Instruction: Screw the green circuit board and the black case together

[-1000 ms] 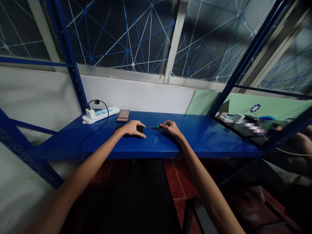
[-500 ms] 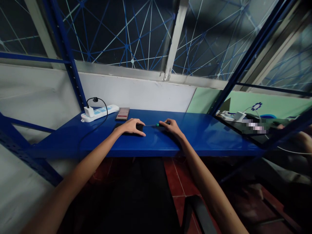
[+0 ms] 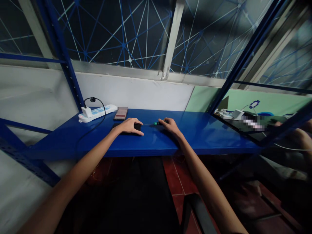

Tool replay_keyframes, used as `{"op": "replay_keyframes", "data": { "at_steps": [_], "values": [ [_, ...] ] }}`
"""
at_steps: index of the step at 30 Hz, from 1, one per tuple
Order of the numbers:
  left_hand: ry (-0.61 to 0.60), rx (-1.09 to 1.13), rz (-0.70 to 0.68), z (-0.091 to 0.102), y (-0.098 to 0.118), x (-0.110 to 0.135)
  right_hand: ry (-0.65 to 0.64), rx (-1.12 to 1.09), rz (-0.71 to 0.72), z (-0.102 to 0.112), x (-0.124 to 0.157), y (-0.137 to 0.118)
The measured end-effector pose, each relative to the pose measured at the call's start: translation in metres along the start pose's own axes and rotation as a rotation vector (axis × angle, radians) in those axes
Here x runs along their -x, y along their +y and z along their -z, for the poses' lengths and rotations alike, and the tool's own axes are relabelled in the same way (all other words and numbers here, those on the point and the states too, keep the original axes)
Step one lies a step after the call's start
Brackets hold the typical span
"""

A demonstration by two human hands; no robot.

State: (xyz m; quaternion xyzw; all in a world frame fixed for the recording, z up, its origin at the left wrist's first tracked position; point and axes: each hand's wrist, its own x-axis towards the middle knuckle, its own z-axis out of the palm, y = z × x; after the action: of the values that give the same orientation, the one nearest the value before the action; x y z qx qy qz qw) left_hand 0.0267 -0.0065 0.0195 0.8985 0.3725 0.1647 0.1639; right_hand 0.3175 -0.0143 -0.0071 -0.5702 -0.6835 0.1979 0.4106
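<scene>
My left hand (image 3: 130,126) lies curled over a small dark flat object (image 3: 137,127) on the blue metal shelf (image 3: 151,143). My right hand (image 3: 170,125) grips a thin screwdriver (image 3: 154,123) with a green and black handle. Its shaft points left toward the dark object under my left hand. The two hands are a short gap apart.
A white power strip (image 3: 96,112) with a plugged charger and black cable sits at the back left. A phone (image 3: 121,113) lies beside it. Blue rack posts stand left and right. On the neighbouring shelf at right are a charger (image 3: 236,114), cables and another person's arm (image 3: 301,136).
The view has drifted slightly, shifting everything a little left and up. Both hands hold the same pose on the shelf.
</scene>
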Motion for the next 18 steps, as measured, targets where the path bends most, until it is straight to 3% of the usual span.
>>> {"op": "replay_keyframes", "data": {
  "at_steps": [3,10,15,18],
  "values": [
    [-0.005,-0.002,0.006,0.0005,0.001,-0.0001,-0.005,0.154,0.071,0.0013,0.0028,-0.002],
    [-0.001,-0.004,-0.002,-0.0002,-0.0018,-0.0008,-0.04,-0.053,0.04,0.0028,0.0031,-0.0019],
    [0.007,-0.005,-0.019,-0.0014,-0.0024,-0.0011,0.02,0.158,0.103,0.0014,0.0067,-0.0049],
    [0.007,-0.006,-0.017,-0.0014,-0.0022,-0.0012,0.02,0.145,0.12,0.0018,0.0091,-0.0065]
  ]
}}
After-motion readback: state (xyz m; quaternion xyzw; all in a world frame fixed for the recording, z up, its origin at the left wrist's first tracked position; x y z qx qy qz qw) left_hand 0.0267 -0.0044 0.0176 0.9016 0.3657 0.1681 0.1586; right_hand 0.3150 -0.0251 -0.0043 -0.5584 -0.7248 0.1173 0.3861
